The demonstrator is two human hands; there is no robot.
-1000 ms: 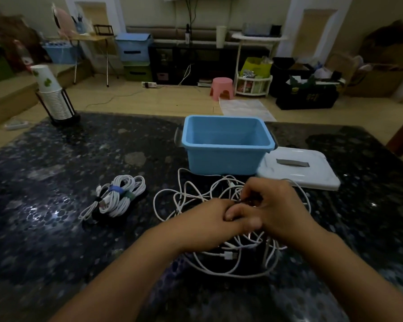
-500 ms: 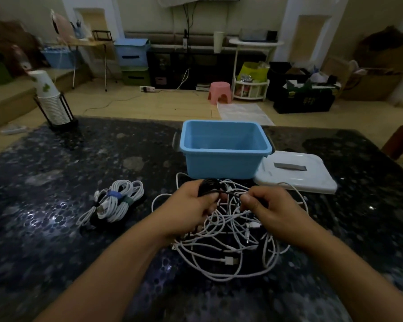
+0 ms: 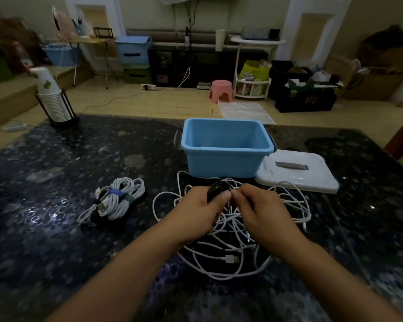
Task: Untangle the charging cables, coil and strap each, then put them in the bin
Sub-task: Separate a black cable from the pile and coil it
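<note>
Toward the surface's left edge, strapped white coils (image 3: 119,199) are laid, done but not binned. Mid-surface, a black coil (image 3: 219,190) is gripped in the left hand (image 3: 201,211); its end is pinched by the right hand (image 3: 261,212) over the white tangle (image 3: 237,247), still unsorted. The blue bin (image 3: 226,148) at the far edge appears empty.
</note>
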